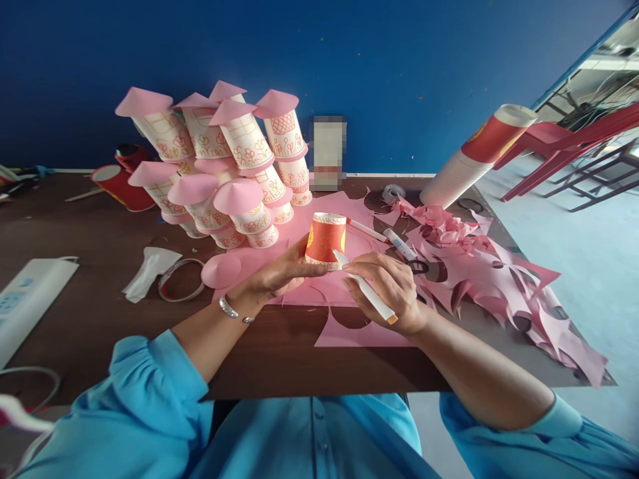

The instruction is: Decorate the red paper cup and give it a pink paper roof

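Cup [325, 238] above brown table [279, 336] (pink scraps [529, 289] rightward), blue wall [379, 80] behind.

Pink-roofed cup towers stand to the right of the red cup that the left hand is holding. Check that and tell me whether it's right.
Not quite, the side is wrong: in the head view, the pink-roofed cup towers stand to the left of the red cup, not to the right. The left hand does hold that cup.
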Motion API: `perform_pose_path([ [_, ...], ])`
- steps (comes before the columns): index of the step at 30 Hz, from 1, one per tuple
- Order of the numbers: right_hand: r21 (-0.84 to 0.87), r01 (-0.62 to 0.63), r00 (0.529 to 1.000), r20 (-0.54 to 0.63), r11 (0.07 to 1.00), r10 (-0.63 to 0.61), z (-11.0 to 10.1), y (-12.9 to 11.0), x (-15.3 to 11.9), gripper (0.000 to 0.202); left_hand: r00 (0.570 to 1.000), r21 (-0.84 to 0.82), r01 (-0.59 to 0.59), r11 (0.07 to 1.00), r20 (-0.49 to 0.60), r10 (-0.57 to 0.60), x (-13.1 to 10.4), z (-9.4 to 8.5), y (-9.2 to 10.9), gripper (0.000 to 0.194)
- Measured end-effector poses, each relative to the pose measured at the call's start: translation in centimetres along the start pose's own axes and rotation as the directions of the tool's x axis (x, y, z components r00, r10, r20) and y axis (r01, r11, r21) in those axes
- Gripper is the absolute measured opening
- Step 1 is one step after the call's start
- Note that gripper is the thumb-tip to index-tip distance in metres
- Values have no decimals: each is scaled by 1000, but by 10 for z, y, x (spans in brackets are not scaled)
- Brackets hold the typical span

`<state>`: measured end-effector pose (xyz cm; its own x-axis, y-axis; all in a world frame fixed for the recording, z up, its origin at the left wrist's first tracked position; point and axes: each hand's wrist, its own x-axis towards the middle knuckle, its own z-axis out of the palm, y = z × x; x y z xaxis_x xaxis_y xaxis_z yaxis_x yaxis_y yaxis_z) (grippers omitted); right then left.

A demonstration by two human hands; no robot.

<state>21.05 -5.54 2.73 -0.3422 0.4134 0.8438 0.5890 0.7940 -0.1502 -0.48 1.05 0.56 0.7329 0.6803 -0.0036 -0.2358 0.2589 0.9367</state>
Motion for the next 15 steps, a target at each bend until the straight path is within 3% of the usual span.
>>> perform_pose_path([
  [15,21,-10,1000,16,1000,9,-1,0,-1,26,1000,-20,2,1000,13,-2,0,-1,-2,72],
])
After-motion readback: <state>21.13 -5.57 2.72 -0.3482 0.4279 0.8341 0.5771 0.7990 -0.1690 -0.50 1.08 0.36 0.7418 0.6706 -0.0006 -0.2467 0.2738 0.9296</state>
